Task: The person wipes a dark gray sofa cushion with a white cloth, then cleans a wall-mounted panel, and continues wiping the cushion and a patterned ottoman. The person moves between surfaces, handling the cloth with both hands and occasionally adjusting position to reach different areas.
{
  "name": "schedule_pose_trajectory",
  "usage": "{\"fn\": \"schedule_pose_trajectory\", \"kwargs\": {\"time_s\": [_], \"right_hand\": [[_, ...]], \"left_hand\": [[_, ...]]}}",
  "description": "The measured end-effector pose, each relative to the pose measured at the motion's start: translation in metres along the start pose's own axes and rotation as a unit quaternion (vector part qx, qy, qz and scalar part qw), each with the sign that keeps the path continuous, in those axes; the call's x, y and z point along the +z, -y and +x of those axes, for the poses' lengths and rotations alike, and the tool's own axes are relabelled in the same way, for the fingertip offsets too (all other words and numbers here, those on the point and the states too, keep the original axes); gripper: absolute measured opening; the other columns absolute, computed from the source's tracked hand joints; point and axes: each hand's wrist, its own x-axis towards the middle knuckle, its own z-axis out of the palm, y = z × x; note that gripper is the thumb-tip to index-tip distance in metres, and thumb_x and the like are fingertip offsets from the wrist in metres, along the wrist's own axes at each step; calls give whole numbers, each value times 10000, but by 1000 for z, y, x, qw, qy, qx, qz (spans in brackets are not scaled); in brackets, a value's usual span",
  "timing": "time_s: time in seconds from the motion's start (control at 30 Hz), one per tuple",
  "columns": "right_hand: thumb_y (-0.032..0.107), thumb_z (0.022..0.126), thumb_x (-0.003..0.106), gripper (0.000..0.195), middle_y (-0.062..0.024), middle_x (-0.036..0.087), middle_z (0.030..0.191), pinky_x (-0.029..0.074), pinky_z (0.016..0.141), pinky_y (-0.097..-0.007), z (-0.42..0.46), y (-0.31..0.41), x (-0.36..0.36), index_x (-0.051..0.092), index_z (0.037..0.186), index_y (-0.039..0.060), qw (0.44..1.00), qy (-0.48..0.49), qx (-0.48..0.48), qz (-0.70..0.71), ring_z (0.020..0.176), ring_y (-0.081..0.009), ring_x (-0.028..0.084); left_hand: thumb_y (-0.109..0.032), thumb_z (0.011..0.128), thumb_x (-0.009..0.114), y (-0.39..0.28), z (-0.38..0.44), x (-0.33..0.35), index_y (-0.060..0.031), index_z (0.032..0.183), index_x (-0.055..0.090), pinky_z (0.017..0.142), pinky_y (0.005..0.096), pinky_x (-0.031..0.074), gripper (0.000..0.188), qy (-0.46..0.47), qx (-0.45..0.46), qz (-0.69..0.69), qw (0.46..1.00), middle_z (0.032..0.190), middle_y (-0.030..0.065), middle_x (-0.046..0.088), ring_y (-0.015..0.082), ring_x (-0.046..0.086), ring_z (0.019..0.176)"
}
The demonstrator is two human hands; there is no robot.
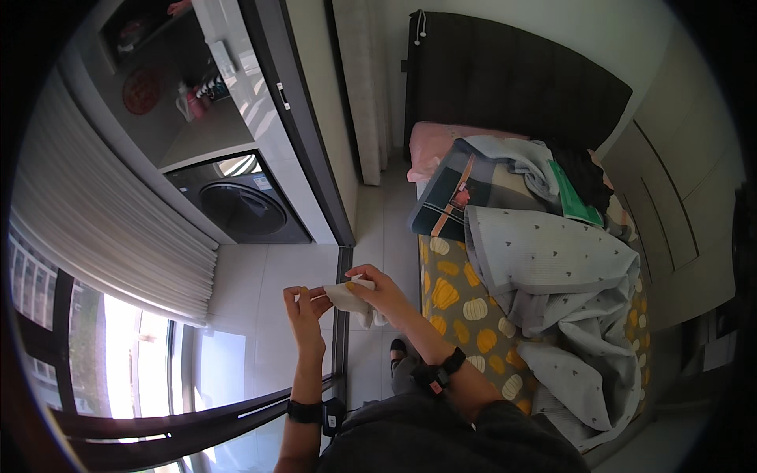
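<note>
A small white cloth item (349, 297), perhaps a sock, is held up between both hands above the sliding-door track. My right hand (381, 294) grips its upper right part between thumb and fingers, and the loose end hangs below that hand. At its left end, the fingers of my left hand (307, 307) touch or pinch the edge; exactly how they hold it is hard to see. Black bands with small devices are on both wrists.
On the right, a bed with a pumpkin-print sheet (452, 295) bears a crumpled heart-pattern quilt (550, 248), a checked blanket and a green item (571, 195). A front-loading washing machine (242, 207) stands upper left, beside a long curtain (118, 195). The door track (341, 349) crosses the floor.
</note>
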Motion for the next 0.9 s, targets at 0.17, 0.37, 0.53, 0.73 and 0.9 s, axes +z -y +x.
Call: {"fn": "schedule_pose_trajectory", "kwargs": {"time_s": [0.17,0.37,0.53,0.73,0.9], "right_hand": [[124,958,545,210,-34,542,1006,456,802,-247,51,24,-47,565,1162,81,986,-57,0,156,916,-124,548],[114,971,524,189,-30,550,1024,441,833,-212,122,45,-101,568,1145,55,971,-124,-89,183,936,-87,541],[121,973,525,201,-32,565,1039,440,834,-211,183,55,-141,564,1153,40,972,-152,-110,142,944,-85,543],[210,981,528,258,-39,596,1027,472,791,-235,261,85,-199,558,1170,37,973,-170,-21,154,923,-85,569],[327,869,676,410,-38,642,907,444,690,-216,304,117,-241,621,1147,31,989,-113,94,-14,793,-84,564]], "left_hand": [[-236,1003,444,0,73,60,-31,1134,482,851,319,480,246,79,-4,112,991,900,111,631,164,605,862],[-271,964,569,16,144,116,-8,944,629,750,225,410,270,201,-86,213,952,823,8,595,74,522,801],[-109,947,555,14,221,168,-11,1005,568,770,225,427,115,208,-41,90,973,885,20,598,67,540,841],[-134,942,573,19,332,232,-37,975,536,539,213,324,109,190,72,164,965,710,-37,498,26,410,615],[-140,941,577,12,417,280,-42,975,544,533,214,336,109,244,65,133,958,703,-34,510,25,423,609]]}}
